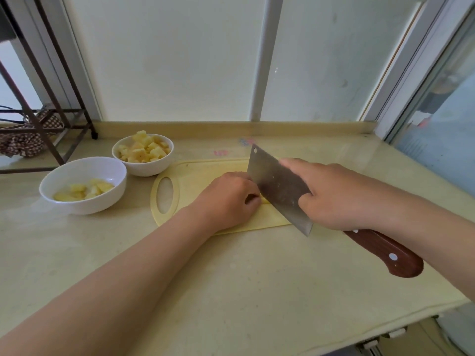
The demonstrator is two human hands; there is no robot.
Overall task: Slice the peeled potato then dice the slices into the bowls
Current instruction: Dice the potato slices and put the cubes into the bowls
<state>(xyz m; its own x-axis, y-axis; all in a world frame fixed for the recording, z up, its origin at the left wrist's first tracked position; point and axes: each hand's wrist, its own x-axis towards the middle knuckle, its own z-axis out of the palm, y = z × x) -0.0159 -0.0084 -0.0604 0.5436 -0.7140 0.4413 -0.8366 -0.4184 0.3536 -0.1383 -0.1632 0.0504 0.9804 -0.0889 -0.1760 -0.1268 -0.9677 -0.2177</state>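
On the cutting board, left hand sits knuckles-up, fingers curled onto mostly hidden potato slices — right hand grips the cleaver, forefinger along its blade.

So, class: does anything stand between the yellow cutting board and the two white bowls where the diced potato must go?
Nothing visible does. The pale yellow plastic cutting board lies close beside the fuller round white bowl and the emptier round white bowl, with only bare beige counter between.

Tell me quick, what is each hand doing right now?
Left hand: fingers curled on a potato slice, mostly hidden, beside the knife.
Right hand: closed, holding the knife where blade meets handle.
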